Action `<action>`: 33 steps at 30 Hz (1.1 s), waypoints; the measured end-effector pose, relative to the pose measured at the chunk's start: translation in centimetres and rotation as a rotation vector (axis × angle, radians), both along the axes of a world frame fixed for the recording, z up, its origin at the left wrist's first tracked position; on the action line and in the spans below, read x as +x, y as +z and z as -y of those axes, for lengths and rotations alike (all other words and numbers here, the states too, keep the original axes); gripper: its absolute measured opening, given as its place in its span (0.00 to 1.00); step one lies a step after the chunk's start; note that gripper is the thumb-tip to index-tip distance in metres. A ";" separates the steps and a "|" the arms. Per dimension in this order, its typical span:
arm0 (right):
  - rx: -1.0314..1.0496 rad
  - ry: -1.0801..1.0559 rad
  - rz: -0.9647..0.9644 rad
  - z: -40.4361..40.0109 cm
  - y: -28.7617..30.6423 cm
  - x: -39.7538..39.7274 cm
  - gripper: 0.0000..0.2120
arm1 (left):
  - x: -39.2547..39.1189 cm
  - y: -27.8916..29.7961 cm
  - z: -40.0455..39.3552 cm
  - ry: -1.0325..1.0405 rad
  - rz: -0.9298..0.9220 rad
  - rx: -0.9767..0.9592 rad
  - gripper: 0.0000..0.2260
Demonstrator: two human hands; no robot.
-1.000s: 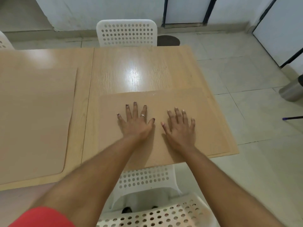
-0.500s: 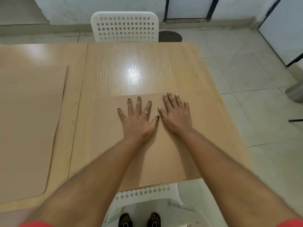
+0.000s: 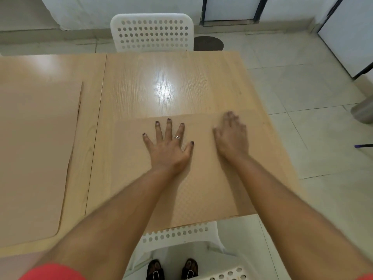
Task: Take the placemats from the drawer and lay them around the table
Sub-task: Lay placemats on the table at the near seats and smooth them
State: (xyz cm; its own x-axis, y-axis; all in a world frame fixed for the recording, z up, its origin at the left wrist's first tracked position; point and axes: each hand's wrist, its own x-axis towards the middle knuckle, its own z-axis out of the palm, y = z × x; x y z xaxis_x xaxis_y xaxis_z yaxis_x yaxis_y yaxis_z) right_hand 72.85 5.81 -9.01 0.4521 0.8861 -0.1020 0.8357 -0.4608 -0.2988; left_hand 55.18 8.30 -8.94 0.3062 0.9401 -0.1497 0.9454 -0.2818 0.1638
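A tan textured placemat [image 3: 203, 190] lies flat on the near right part of the wooden table [image 3: 161, 77]. My left hand [image 3: 168, 147] rests palm down on its middle with the fingers spread. My right hand [image 3: 231, 136] presses flat on the mat further right, near its far edge, slightly blurred. A second tan placemat [image 3: 34, 154] lies flat on the left part of the table, away from both hands.
A white perforated chair [image 3: 152, 31] stands at the table's far side. Another white chair [image 3: 181, 237] is tucked under the near edge, above my feet. Tiled floor lies to the right, with a metal bin [image 3: 363, 112] at the right edge.
My right hand has slid to the right across the near placemat, away from my left hand. The left hand has stayed flat in the same place.
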 end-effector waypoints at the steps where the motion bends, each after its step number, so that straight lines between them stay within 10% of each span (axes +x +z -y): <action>1: 0.046 0.082 -0.023 0.3 -0.2 -2.1 0.28 | 0.1 0.0 0.0 0.000 0.004 -0.005 0.28; 19: -0.030 0.150 0.056 0.7 -1.1 -5.7 0.31 | -9.7 0.3 -2.0 0.417 -0.041 0.007 0.35; 33: 0.012 0.224 0.008 3.7 1.2 -11.3 0.25 | -10.8 0.6 10.2 0.105 -0.045 -0.086 0.40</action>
State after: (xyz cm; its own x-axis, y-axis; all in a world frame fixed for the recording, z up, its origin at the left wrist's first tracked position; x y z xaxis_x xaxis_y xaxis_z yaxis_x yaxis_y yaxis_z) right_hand 61.59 2.08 -7.85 0.2451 0.9655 -0.0884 0.9190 -0.2604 -0.2959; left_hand 44.37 -1.92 -8.34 0.1975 0.9497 -0.2429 0.9760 -0.1673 0.1396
